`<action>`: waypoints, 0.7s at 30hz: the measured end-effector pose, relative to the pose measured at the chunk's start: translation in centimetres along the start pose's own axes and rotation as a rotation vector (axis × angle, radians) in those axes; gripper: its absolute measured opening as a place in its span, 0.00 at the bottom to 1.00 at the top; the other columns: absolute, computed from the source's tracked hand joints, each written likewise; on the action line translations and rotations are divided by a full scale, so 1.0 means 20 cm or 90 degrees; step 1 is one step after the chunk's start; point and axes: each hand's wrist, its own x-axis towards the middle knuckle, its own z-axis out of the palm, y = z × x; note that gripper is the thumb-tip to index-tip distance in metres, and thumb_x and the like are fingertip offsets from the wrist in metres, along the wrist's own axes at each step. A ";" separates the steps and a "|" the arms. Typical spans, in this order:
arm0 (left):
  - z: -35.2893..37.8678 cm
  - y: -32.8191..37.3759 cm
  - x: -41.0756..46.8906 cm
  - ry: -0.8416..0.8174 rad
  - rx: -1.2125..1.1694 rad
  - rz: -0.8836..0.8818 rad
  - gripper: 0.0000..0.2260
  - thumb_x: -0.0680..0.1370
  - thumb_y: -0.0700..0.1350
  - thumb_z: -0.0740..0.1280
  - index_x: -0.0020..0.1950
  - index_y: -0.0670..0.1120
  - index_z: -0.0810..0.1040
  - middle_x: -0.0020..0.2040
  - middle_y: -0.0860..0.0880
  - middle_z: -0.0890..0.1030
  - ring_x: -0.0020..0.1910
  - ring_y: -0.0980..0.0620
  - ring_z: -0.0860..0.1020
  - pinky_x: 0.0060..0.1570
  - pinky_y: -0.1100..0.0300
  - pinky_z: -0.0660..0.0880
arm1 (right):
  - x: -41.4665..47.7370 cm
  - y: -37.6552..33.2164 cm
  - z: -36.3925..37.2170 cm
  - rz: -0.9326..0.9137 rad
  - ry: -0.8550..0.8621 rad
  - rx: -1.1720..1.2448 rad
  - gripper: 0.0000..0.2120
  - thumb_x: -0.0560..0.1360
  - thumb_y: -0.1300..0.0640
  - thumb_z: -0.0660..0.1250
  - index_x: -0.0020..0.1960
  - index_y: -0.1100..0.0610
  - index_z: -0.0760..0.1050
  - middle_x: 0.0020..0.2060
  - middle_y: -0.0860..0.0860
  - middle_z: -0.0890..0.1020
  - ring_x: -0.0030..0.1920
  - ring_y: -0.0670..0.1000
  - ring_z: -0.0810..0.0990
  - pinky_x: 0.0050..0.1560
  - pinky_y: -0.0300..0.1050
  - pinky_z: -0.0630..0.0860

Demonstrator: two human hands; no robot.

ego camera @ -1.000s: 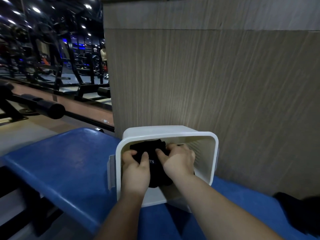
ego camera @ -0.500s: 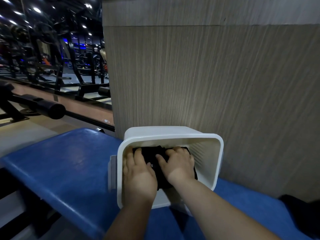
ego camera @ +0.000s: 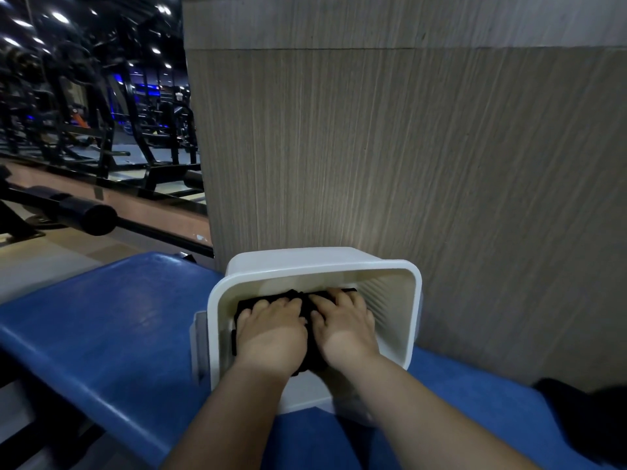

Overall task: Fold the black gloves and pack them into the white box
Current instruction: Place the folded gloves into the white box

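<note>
Blue table [ego camera: 101, 317], left of the grips, carries the work. Left grip [ego camera: 271, 330]: fingers straight, palm flat on the black gloves [ego camera: 310, 357] beneath. Right grip [ego camera: 342, 327], just beside it: likewise flat. The white box [ego camera: 415, 300] surrounds both. Judged purpose: pressing the bundle down to seat it.

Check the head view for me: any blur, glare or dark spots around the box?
Head view: white box lit and fairly sharp, its left edge slightly smeared; black gloves show no detail under the left hand and right hand; bright patch on the wood panel above the box; lower right corner too dark to read; panel grain bows from the wide lens.
</note>
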 end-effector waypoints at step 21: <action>0.18 -0.08 -0.01 -0.036 -0.018 -0.028 0.22 0.82 0.55 0.48 0.77 0.61 0.52 0.78 0.56 0.53 0.77 0.47 0.51 0.74 0.51 0.45 | 0.00 0.01 0.08 0.146 -0.061 -0.026 0.24 0.82 0.46 0.43 0.77 0.44 0.51 0.77 0.44 0.52 0.77 0.51 0.44 0.75 0.57 0.42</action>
